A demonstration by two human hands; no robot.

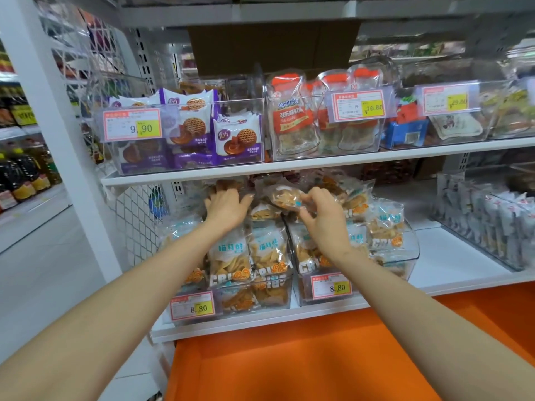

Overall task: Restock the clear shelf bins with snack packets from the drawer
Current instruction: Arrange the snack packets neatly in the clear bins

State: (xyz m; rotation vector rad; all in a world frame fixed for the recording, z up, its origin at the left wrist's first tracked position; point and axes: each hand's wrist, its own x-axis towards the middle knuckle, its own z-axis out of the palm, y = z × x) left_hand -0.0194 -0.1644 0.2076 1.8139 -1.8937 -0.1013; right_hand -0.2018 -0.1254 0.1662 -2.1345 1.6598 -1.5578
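The left bin [202, 314] and right bin [406, 254] are heaped with packets [228, 256], so restocking looks nearly done. The left hand [227, 208] presses spread, straight fingers on the left bin's pile, while the right hand [321, 218] pinches one packet [285, 196] above where the bins meet. The open drawer [289, 360] shows no stock in its visible part.

We cannot read the blurred print on the packet [285, 196] pinched by the right hand [324, 218], nor the small print on the price labels [131, 128]. The orange drawer [304, 366] is cut off by the bottom edge.
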